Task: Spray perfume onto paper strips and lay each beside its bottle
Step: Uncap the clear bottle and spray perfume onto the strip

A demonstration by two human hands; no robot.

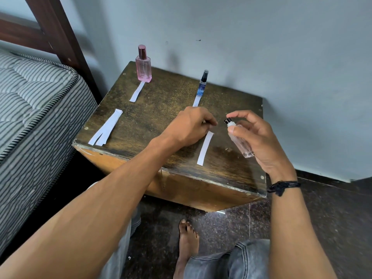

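Note:
My right hand [255, 137] grips a clear glass perfume bottle [240, 142], tilted, its black nozzle pointing left, with my forefinger arched over the top. My left hand [191, 125] pinches the upper end of a white paper strip [205, 149] that hangs down over the dark wooden table [161, 109], just left of the nozzle. At the back stands a pink bottle [143, 65] with a strip [137, 92] lying in front of it. A slim blue bottle [203, 84] stands to its right, and another strip [196, 101] lies before it, partly hidden by my left hand.
A small pile of spare paper strips [106, 128] lies at the table's left edge. A striped mattress [36, 101] and dark bed frame [58, 31] stand to the left. The grey wall [261, 47] is behind the table. My bare foot [188, 238] rests on the dark floor.

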